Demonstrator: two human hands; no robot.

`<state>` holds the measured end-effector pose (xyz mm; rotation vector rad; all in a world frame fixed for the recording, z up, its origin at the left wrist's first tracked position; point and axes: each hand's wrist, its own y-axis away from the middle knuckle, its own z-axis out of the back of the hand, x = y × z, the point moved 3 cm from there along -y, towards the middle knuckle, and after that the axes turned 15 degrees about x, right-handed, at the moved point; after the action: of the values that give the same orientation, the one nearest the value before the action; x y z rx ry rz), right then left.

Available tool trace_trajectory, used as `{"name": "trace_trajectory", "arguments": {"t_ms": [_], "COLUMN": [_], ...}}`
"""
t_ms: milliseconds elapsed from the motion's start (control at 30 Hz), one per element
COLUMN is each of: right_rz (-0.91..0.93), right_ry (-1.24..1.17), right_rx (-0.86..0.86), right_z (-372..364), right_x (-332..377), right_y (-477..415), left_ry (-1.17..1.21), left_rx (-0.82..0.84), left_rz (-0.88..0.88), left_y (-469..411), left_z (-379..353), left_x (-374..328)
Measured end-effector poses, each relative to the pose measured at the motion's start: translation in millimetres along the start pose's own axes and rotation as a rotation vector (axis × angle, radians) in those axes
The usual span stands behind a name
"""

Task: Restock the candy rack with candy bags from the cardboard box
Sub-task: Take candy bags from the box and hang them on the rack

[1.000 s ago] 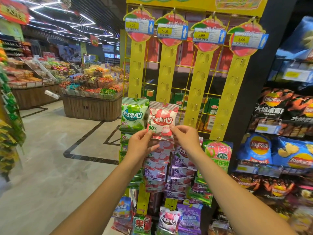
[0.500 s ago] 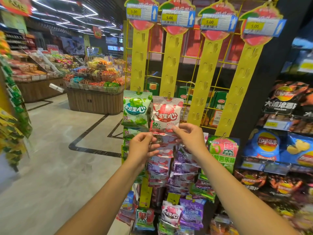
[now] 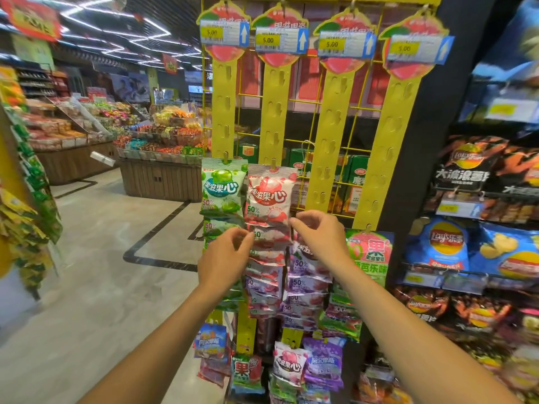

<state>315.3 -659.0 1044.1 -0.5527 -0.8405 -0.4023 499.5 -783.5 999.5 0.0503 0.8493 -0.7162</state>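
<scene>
Person's arms only in view. Left forearm (image 3: 163,339) enters from 7 o'clock, right forearm (image 3: 408,330) from 5 o'clock; both bare. Left hand (image 3: 226,260), right hand (image 3: 319,237) ungloved. Clothing out of frame.

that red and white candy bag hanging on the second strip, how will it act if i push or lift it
The red-and-white bag hangs by its top from the yellow strip, so a push would probably swing it. Its puffy, creased film suggests it is light and floppy, and the glossy surface may be slippery.

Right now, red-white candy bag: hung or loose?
Hung: the red-white candy bag hangs upright from a hook on the yellow strip.
</scene>
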Motion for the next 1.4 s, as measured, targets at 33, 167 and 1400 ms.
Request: {"name": "trace_trajectory", "arguments": {"t_ms": [33, 167, 1400], "right_rz": [0.014, 0.086, -0.851], "right_ry": [0.022, 0.162, 0.679], "right_rx": [0.002, 0.009, -0.204], "right_z": [6, 39, 424], "right_x": [-1, -5, -309], "right_y": [5, 29, 526], "left_ry": [-0.097, -0.342, -0.581], "left_rx": [-0.044, -0.124, 0.818], "left_rz": [-0.056, -0.326, -0.99], "left_y": [5, 15, 290], "left_z": [1, -7, -517], "left_x": [-7, -39, -373]}}
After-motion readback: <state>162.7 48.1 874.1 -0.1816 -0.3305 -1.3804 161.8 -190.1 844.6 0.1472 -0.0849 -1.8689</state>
